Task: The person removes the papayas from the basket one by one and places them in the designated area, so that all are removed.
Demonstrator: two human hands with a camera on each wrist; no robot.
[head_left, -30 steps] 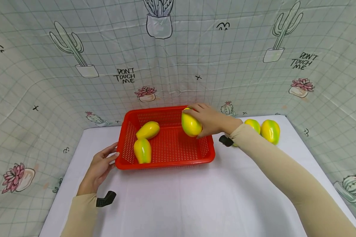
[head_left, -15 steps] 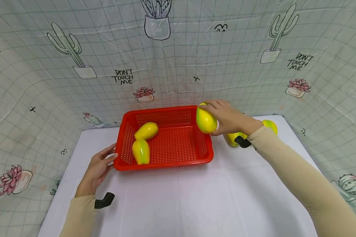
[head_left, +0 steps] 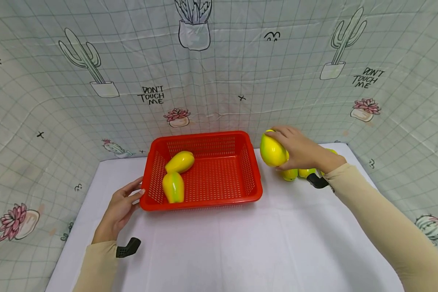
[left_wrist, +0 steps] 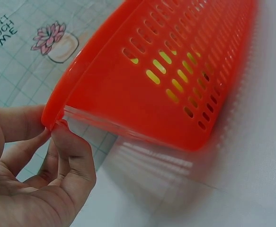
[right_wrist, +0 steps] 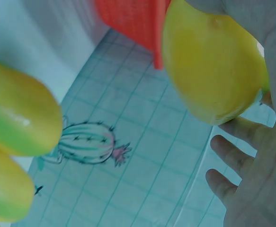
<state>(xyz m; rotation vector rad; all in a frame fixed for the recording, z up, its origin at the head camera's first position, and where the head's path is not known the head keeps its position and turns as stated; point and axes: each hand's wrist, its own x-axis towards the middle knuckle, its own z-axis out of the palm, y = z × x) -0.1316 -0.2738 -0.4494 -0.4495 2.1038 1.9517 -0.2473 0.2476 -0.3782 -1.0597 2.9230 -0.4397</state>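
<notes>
Right hand (head_left: pixel 299 148) reaches out right of the red basket (head_left: pixel 204 200), fingers curled around one mango (head_left: pixel 272 151); left hand (head_left: pixel 120 209) — relaxed, fingertips on the rim. Two mangoes (head_left: pixel 174 186) inside — two more on the counter (head_left: pixel 241 243).

the only readable text is the hand-lettered phrase "don't touch me", printed in black capitals on the pale green grid-patterned fabric backdrop (head_left: pixel 219 81) with cactus and flower drawings. in the head view the phrase appears twice: once left of centre (head_left: pixel 152 94), above a pink flower in a pot, and once at the far right (head_left: pixel 368 77), beside a tall potted cactus. in the left wrist view the same phrase shows partly cut off at the top left corner (left_wrist: pixel 0 32), next to a pink flower drawing.
</notes>
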